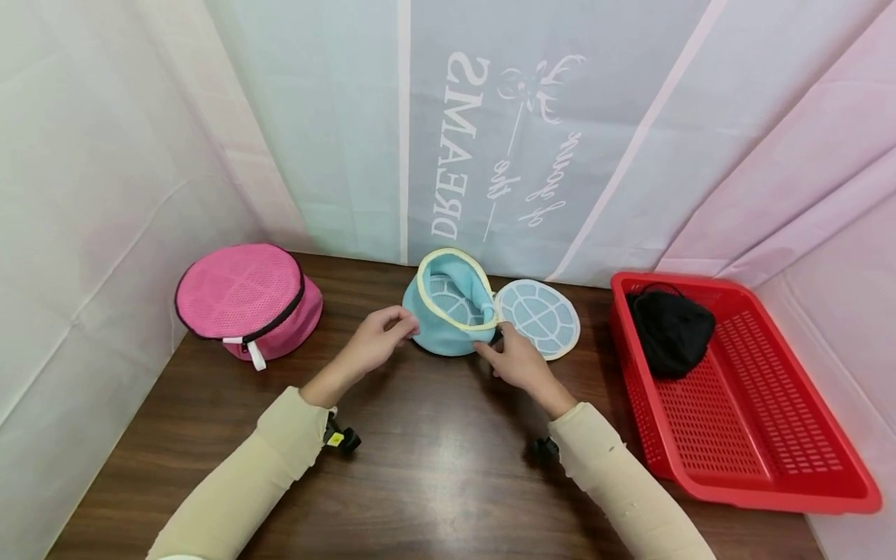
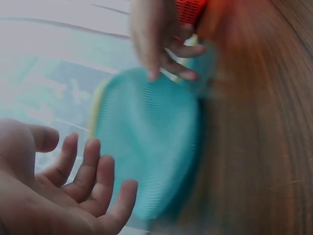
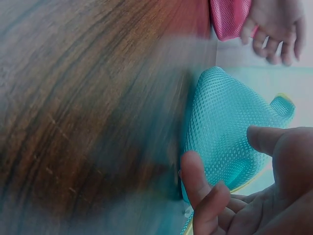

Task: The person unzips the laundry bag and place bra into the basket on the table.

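A light-blue mesh laundry bag (image 1: 441, 338) with a yellow rim stands with its mouth open at the back of the table. Its round mesh lid (image 1: 537, 319) lies folded out to the right. My left hand (image 1: 381, 336) is at the bag's left side, fingers loosely bent and nothing between them in the left wrist view. At the front right of the bag is my right hand (image 1: 516, 358), fingertips right at the wall and rim. In the right wrist view its thumb (image 3: 266, 139) and fingers stand apart in front of the blue mesh (image 3: 225, 112).
A pink mesh bag (image 1: 238, 292) with a black zip edge and white tab stands at the back left. On the right is a red plastic basket (image 1: 728, 420) with a black bundle (image 1: 672, 330) in it. Fabric curtains (image 1: 336, 140) border the brown table (image 1: 434, 482).
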The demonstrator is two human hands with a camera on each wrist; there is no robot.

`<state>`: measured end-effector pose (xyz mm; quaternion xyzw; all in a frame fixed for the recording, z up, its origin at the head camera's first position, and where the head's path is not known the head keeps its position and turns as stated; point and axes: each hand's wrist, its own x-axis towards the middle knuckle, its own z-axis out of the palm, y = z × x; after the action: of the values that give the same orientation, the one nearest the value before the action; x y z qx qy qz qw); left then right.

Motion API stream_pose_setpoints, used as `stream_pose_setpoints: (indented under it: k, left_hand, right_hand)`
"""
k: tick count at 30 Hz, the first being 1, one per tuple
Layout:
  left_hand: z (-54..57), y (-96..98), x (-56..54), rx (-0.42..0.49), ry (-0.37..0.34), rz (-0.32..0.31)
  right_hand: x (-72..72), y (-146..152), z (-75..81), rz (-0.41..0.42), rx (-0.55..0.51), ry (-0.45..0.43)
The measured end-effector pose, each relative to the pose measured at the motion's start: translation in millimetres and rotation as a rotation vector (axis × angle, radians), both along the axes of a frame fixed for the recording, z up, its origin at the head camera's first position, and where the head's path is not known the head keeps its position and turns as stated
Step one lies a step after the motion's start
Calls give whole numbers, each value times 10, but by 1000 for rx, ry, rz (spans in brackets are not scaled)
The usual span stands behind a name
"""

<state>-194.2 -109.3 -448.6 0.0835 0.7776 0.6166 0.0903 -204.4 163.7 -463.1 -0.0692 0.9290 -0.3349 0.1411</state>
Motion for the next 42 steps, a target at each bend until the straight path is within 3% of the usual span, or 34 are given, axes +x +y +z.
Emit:
stream_pose_setpoints:
  k: [5,9,15,19,28,31,36,38,42]
  left_hand:
    - [233,-155,122,-14,46,-74]
    - [446,-290,190,-60,95,-99]
    - [676,-639,307,-172,163,-115]
    - [789,-926,391,-201,201,-72]
    - [886,-1537,521,-150,319,152]
    - [879,-1672,554,48,337,213]
    - [789,-1820,609,444,307,305]
    - [760,-1868,631,524,299,399]
    - [745,-1934,627,599,283,725]
  right_hand:
    - [0,8,0,0,8,7]
    - [4,12,5,2,13,11]
    - [5,14,-8,12,29,11]
    - [2,23,-8,11,35,6]
    - [-10,33,12,14,30,-2]
    - [-13,39,14,10,28,-4]
    - [-14,38,21,8,31,-8]
    - [-14,36,21,13,31,-6]
    - [-15,36,22,19,37,5]
